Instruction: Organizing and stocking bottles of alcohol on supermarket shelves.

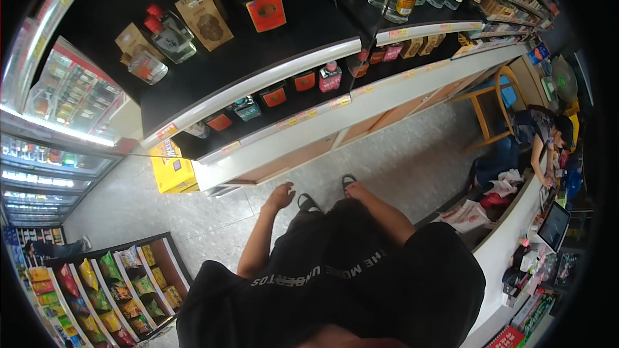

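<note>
My left hand (281,195) hangs in front of me over the grey tile floor (232,222), empty, its fingers loosely curled and a little apart. Close to my body is my right hand (356,190), lowered above a dark sandal (348,180); its fingers are mostly hidden. Before me stands a liquor shelf (309,19) with black boards. On its upper board are a dark bottle with a red cap (265,7), brown paper packages (205,19) and clear glass bottles (171,41). Small bottles, one with a pink label (330,77), line the board below. Neither hand touches the shelf.
A yellow carton (174,169) stands at the shelf's left end. Snack racks (116,295) are at lower left, glass-door coolers (48,174) beyond. To the right are a wooden chair (483,111), a seated person (524,130) and a white counter (503,270) with a screen (554,226).
</note>
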`<state>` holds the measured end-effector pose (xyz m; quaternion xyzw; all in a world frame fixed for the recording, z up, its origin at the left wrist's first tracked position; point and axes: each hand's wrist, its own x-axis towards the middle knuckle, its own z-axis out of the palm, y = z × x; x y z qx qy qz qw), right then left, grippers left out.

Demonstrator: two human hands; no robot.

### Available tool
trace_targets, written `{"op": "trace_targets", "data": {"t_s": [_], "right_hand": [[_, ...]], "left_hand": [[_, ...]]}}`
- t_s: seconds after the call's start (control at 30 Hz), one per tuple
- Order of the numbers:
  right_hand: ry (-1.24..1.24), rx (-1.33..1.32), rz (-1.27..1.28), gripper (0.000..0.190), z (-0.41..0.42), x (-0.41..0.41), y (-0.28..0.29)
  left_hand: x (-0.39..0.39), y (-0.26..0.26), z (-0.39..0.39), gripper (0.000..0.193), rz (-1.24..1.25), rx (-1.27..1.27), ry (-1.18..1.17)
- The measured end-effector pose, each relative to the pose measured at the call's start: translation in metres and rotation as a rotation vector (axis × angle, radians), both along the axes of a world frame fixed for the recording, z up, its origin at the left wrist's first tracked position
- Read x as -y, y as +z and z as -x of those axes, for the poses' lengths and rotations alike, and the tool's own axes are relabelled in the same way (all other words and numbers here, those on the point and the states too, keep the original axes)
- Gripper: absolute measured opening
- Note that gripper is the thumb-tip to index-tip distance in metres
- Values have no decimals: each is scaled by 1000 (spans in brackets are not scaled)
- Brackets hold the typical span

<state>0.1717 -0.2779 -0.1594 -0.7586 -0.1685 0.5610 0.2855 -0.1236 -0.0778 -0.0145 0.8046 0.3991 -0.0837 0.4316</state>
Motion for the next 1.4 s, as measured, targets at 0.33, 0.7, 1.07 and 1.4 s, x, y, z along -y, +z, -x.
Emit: {"op": "trace_targets", "data": {"t_s": [0.33,0.7,1.07,1.4], "right_hand": [[471,181,-83,24,-71,7,-26],[480,165,-29,17,-228,32,-41],[1379,747,-470,6,-279,64,-106],[152,23,43,18,-247,54,-9]], "left_hand": [[31,-14,-55,51,30,-122,92],[62,-3,-217,47,-10,21,75],[60,-28,-247,48,-124,-10,38],[79,-8,-265,31,-108,267,226]]}}
